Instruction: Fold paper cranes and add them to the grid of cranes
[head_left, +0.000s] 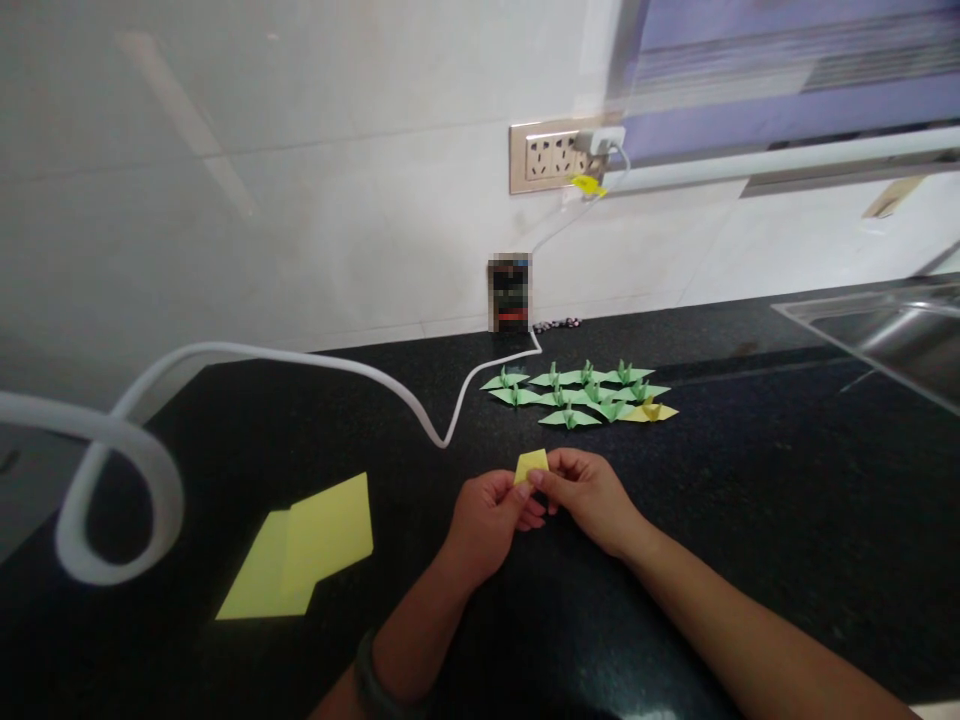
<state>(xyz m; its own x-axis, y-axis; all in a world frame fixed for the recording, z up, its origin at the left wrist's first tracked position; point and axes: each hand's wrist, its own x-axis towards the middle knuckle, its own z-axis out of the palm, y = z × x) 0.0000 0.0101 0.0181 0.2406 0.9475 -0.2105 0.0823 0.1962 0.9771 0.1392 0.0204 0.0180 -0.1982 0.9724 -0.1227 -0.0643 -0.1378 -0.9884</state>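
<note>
A small piece of folded yellow paper (533, 462) is pinched between both my hands, just above the black countertop. My left hand (487, 515) grips its lower left part, thumb on top. My right hand (589, 490) holds the lower right side, its thumb meeting the left one on the paper. Beyond my hands, several green paper cranes (559, 395) stand in rows with spread wings. One yellow paper crane (651, 411) sits at the front right of that group. To the left lie flat yellow paper sheets (330, 530), partly overlapping.
A thick white cable (360, 372) loops over the left side and runs back toward a phone-like blurred object (510, 292) against the wall. A socket panel (544, 157) holds a white plug. At the right is a steel sink (900, 335); a beaded string (559, 325) lies near the wall.
</note>
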